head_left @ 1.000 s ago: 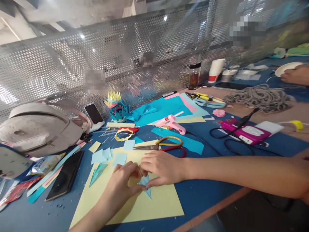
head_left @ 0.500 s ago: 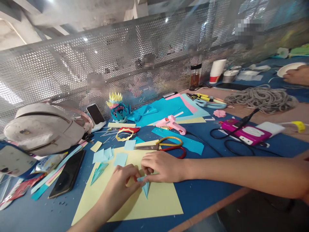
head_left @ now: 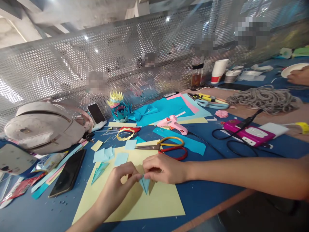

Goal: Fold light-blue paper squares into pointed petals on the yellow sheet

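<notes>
Pinched between the fingertips of my left hand (head_left: 123,182) and my right hand (head_left: 166,168) is a small light-blue folded paper piece (head_left: 145,186), its point facing me. Both hands are closed on its upper edge, over a pale yellow sheet (head_left: 154,206). Another folded paper cone (head_left: 99,172) lies left of my left hand. Several light-blue paper squares (head_left: 121,159) rest just beyond it. Scissors (head_left: 154,147) with yellow and red handles lie beyond my right hand.
A pink glue gun (head_left: 172,124) stands past the scissors. A magenta power strip (head_left: 248,132) with black cables sits right. Left are a black phone (head_left: 69,172) and a backpack (head_left: 45,125). A paper flower (head_left: 120,109) stands behind. Another person's hand (head_left: 299,76) shows far right.
My fingertips have shifted up slightly along the light-blue folded paper piece, and more of it shows below them. Both hands still pinch it.
</notes>
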### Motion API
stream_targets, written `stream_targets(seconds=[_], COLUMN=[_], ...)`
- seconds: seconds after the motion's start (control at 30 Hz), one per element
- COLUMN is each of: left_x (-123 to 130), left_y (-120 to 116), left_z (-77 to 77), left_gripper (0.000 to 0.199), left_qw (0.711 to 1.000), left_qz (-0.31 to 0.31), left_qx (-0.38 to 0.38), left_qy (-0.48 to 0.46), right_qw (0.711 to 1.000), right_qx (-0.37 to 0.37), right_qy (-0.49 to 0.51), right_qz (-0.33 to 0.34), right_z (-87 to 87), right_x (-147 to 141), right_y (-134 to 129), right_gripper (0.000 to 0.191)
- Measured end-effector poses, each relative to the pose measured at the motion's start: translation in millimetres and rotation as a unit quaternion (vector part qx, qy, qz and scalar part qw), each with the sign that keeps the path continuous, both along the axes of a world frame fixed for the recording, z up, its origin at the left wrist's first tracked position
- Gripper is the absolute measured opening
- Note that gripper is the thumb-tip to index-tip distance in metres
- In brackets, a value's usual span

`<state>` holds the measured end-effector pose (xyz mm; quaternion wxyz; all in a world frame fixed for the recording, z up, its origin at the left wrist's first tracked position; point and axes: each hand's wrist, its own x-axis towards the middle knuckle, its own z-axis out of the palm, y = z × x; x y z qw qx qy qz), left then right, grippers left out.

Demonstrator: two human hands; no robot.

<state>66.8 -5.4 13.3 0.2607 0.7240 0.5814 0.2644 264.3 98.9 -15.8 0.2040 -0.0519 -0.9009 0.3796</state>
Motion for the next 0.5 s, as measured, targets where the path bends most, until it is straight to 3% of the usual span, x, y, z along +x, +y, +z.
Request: stream_targets(seconds=[0.13,0.23,0.4,0.5], left_x=[-5.8,-24.6,-97.6,-148.0], left_y=[-0.4,6.6,30.1,41.7], left_z=[2.7,13.2,37.7,40.0], left_gripper=[0.037,0.038,0.044,0.051], left_qw=[1.000,0.999,0.992,0.985], left_qz=[0.008,0.020,0.080,0.121], left_qx=[0.027,0.046,0.071,0.073], left_qy=[0.007,0.020,0.067,0.099], right_qw=[1.000,0.999,0.998,0.999], right_qx=[-0.006,-0.027,-0.047,-0.040], right_qy=[-0.025,-0.038,-0.035,-0.031], right_qz=[-0.010,-0.027,-0.023,-0.008], right_z=[2.1,2.9,3.9,4.6], right_x=[1.2,2.2,3.3,3.6], right_y=[-0.5,-1.1,-3.1,-4.0], right_gripper=[0.027,0.026,0.023,0.021])
